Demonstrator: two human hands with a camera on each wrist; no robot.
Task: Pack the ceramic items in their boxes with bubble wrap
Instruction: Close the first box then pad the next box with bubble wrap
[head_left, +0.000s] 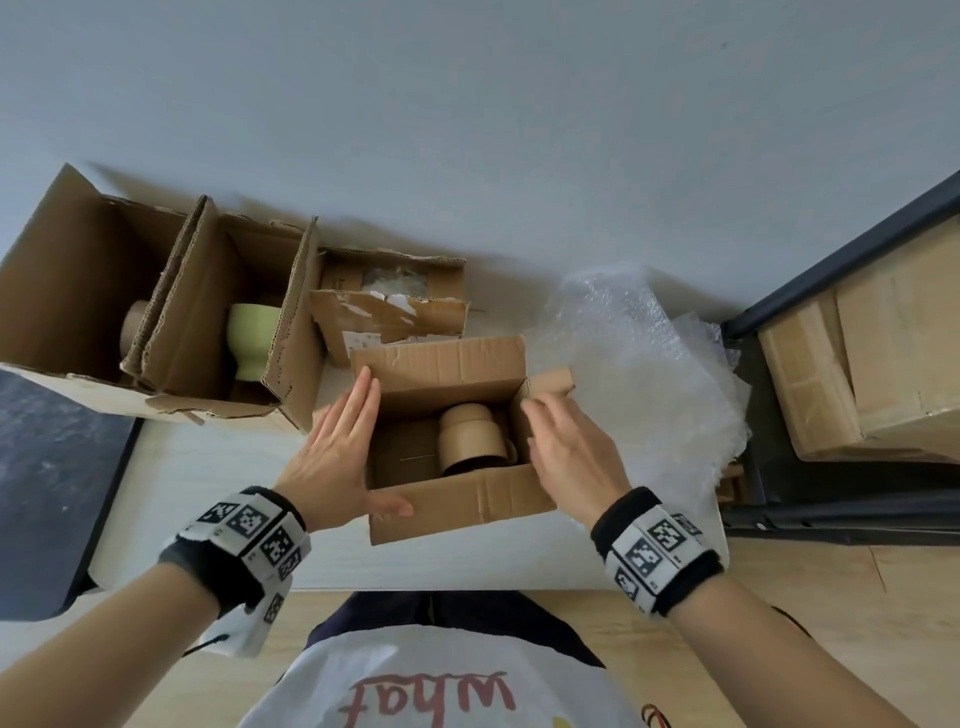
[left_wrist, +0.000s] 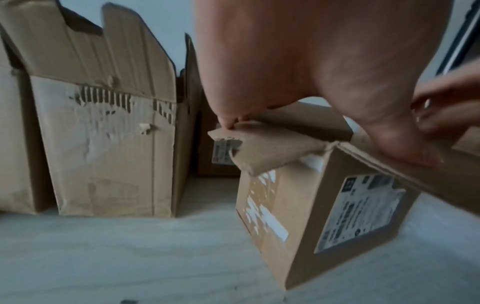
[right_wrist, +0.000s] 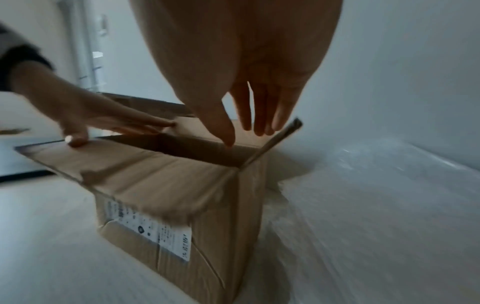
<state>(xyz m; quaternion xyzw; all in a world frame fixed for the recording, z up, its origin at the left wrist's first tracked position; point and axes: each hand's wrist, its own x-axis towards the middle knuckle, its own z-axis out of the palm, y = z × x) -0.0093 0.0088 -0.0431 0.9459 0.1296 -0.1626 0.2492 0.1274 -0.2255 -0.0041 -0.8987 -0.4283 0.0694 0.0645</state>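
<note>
Desk (head_left: 415, 564) scene: open left hand (head_left: 332, 457) and right hand (head_left: 566, 457) spread box (head_left: 457, 499) flaps, bare mug (head_left: 470, 439) inside; grabbing bubble wrap (head_left: 639, 374) probably comes next.

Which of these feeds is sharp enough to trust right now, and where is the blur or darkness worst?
Head view: evenly lit and sharpest, the mug in the small box reads clearly, though the wide lens bends the edges. Left wrist view: dim, the left hand fills the top, and the box label is unreadable. Right wrist view: dim, the right hand is backlit and the bubble wrap is smeared.

Soft daylight, dim blurry wrist views, perhaps motion-smeared
</note>
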